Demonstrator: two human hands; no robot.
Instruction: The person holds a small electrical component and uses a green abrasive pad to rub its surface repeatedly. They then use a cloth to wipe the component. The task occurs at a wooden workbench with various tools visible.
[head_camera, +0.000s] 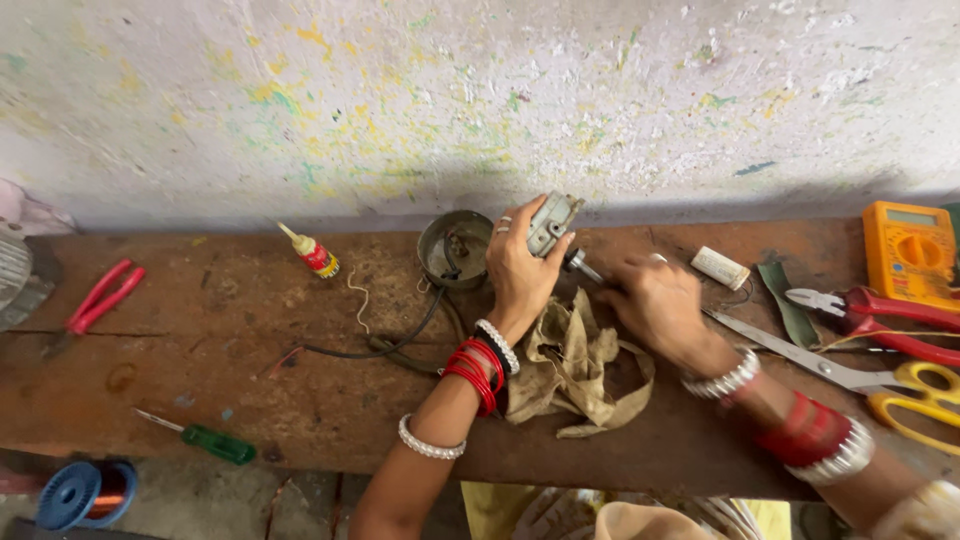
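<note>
My left hand (518, 268) is closed around a small grey metal part (553, 222), held upright at the back of the brown desk (250, 330). My right hand (657, 305) grips a tool whose metal tip (583, 266) meets the part's lower side. A crumpled cloth (578, 370) lies just below both hands, a round metal cup (452, 248) just left.

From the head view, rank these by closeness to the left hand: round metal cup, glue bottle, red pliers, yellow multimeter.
Measured from the left hand:
1. Round metal cup, right beside it, on its left.
2. Glue bottle, further left, near the wall.
3. Yellow multimeter, far right end.
4. Red pliers, far left end, slightly farther than the multimeter.
</note>
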